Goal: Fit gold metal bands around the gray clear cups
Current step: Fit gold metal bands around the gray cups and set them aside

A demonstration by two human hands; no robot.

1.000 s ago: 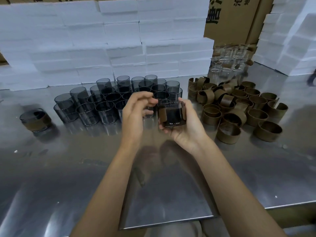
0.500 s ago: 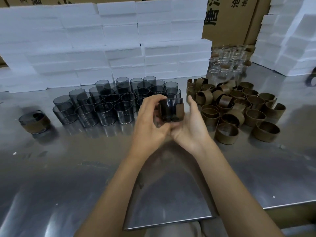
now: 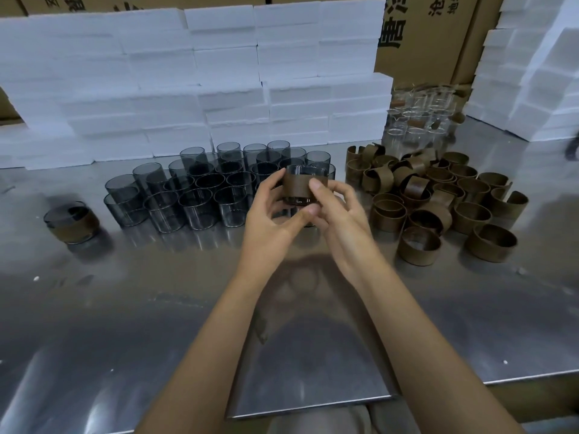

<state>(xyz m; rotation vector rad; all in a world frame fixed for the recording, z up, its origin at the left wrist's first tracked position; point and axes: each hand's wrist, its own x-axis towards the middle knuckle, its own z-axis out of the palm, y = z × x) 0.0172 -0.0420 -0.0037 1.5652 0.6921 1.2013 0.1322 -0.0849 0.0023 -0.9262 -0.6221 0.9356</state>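
Both hands (image 3: 308,214) grip one banded cup (image 3: 304,185) aloft.

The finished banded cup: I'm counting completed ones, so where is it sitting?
In the head view, the finished banded cup stands alone at the far left of the steel table, left of the cluster of bare gray cups.

Two hands: left hand (image 3: 269,223), right hand (image 3: 340,223). Two banded cups: one held (image 3: 302,186), one standing at the far left (image 3: 72,222). Roughly two dozen bare gray cups (image 3: 200,195) stand clustered; overlap prevents an exact count. Some thirty loose bands (image 3: 438,195) lie piled, too tangled to count exactly. Behind them, a dozen or so clear glasses (image 3: 419,117), blurred.
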